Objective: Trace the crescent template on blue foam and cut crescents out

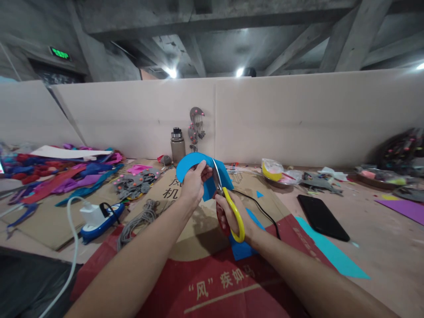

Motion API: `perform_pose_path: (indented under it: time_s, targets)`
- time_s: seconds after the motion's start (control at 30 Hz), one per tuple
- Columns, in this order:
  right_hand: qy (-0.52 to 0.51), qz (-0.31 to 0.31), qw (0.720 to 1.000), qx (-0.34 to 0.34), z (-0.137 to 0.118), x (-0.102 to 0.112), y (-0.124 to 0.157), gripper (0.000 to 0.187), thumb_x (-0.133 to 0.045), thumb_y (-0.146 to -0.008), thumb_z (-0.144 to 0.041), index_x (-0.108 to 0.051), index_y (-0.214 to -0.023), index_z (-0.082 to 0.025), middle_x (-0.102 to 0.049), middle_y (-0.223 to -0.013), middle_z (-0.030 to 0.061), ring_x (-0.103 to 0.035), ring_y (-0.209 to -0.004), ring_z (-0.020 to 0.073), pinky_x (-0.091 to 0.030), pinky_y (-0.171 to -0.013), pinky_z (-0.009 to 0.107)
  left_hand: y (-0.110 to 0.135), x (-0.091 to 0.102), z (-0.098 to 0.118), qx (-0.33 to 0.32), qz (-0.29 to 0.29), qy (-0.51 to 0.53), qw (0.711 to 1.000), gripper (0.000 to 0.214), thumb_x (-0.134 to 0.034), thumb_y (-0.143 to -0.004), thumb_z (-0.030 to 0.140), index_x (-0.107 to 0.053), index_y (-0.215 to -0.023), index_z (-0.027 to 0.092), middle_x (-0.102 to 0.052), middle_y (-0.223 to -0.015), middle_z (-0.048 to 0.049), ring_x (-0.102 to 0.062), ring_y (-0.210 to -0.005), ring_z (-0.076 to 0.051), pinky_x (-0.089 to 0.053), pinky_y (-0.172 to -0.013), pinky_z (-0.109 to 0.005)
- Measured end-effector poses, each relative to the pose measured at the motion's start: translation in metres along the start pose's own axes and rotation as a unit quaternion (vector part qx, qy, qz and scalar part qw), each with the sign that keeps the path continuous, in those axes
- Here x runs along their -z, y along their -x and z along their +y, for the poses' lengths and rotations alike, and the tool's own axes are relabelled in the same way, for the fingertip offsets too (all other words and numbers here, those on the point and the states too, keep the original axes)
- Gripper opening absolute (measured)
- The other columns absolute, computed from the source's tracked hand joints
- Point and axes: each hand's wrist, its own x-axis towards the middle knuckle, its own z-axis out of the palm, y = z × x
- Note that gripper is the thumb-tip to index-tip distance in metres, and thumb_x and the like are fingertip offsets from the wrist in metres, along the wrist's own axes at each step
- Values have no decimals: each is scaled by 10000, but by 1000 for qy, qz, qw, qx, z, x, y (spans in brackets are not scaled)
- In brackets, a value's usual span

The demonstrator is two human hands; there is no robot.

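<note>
My left hand point(194, 183) pinches a piece of blue felt or paper point(190, 161), whose left side is cut to a rounded curve. My right hand point(228, 216) has its fingers in the handles of a pair of scissors point(237, 221), one handle yellow and one red. The scissor blades point up and away, with the blue sheet at their edges; how far apart they stand is hard to make out. Below the right hand lies another blue piece point(243, 251), partly hidden by the hand and wrist. A small blue triangular scrap point(260, 194) rests to the right.
Under my hands lies a flattened cardboard sheet point(205, 282). Grey cord point(139, 223) and a power strip point(101, 221) are on the left, near coloured fabric scraps point(73, 176). A phone point(323, 217) sits on a turquoise strip point(334, 249) at right. A bottle point(178, 148) stands behind.
</note>
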Motion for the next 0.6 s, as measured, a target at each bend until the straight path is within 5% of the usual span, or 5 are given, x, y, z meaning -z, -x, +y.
perform_pose_path:
  time_s: [0.6]
  targets:
    - [2, 10, 1000, 2, 0, -1, 0, 322, -562, -834, -526, -446, -864, -227, -390, -527, -120, -364, -337, 67, -330, -293, 177, 1, 1, 0, 2, 1, -8, 1000, 167, -724, -810, 165, -617, -684, 139, -653, -633, 3, -632, -575, -95, -510, -638, -236]
